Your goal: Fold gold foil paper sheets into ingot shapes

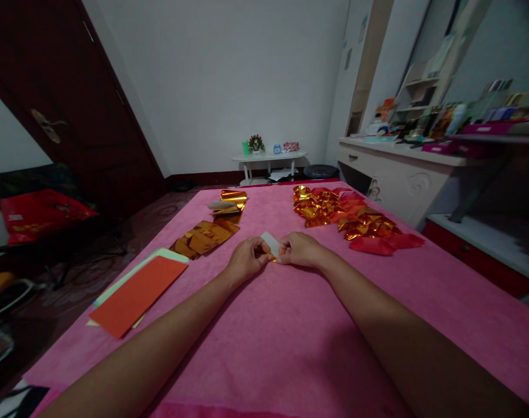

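Note:
Both hands meet at the middle of a pink cloth-covered table point(290, 325). My left hand point(243, 261) and my right hand point(298, 249) are closed in pinches on one small folded piece of paper point(270, 244), white on the side that shows, with a gold edge at the bottom. It is held just above the cloth. Flat gold foil sheets point(206, 237) lie to the left of my hands. A pile of folded gold and red foil pieces point(351, 219) lies to the right and behind.
A stack of orange and pale green paper sheets point(136, 293) lies near the table's left edge. Rolled gold foil point(229, 201) sits at the back. A white dresser point(399, 174) stands on the right, a small white table point(268, 158) by the far wall, a dark door point(73, 104) on the left.

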Motion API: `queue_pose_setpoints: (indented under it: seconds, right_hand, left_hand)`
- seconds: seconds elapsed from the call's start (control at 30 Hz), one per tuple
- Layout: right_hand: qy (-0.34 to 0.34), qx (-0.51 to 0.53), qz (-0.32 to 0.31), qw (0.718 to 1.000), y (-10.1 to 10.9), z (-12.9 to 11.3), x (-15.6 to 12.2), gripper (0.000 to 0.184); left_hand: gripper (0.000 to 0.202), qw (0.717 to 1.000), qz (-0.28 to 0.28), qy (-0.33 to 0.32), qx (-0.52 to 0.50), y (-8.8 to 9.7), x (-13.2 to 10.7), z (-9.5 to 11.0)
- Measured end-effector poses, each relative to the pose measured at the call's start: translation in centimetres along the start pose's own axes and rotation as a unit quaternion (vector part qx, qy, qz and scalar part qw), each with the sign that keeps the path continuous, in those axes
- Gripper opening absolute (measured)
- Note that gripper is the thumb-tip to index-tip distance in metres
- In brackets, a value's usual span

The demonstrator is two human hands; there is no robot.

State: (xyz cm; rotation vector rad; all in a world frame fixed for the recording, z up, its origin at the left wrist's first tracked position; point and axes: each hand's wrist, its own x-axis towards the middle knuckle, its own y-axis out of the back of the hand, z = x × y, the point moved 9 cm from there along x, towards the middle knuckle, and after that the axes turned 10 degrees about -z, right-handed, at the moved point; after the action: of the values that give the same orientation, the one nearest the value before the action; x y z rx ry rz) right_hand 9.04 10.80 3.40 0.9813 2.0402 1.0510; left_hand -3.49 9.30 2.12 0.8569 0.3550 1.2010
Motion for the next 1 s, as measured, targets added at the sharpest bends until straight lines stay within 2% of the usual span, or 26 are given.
queue_pose_setpoints:
  seconds: [0.1,0.2,0.3,0.47,0.63,0.77,0.9,1.0]
  right_hand:
    - [-0.020,0.019,0.031,0.999,0.1,1.0,0.4,0.017]
    - [-0.042,0.019,0.109,0.993,0.6,1.9,0.6,0.024]
    - [-0.069,-0.011,0.157,0.985,0.5,2.2,0.8,0.023]
    - [-0.102,-0.008,0.168,0.980,0.3,2.4,1.0,0.011]
    - [-0.094,0.008,0.182,0.979,0.7,2.3,0.7,0.013]
    - [-0.033,0.048,0.143,0.988,0.3,1.6,0.9,0.014]
    - [0.029,0.089,0.057,0.994,-0.8,1.2,1.4,0.014]
    - [0.043,0.110,0.040,0.992,-0.9,1.3,1.5,0.015]
  left_hand:
    - [0.009,1.000,-0.007,-0.013,0.002,-0.2,0.0,0.2]
    - [0.009,1.000,0.002,-0.025,0.018,-0.1,-0.1,0.5]
    - [0.009,0.999,0.011,-0.031,0.020,0.2,-0.3,0.8]
    - [0.005,0.998,0.027,-0.051,0.038,0.6,-0.4,1.5]
    - [0.011,0.996,0.040,-0.025,0.077,0.9,-0.5,0.9]
    - [0.015,0.997,0.034,-0.007,0.073,0.8,-0.4,0.3]
    - [0.012,0.999,0.007,-0.027,0.034,0.6,-0.3,0.3]
    - [0.011,0.999,-0.016,-0.043,-0.001,0.4,-0.2,0.4]
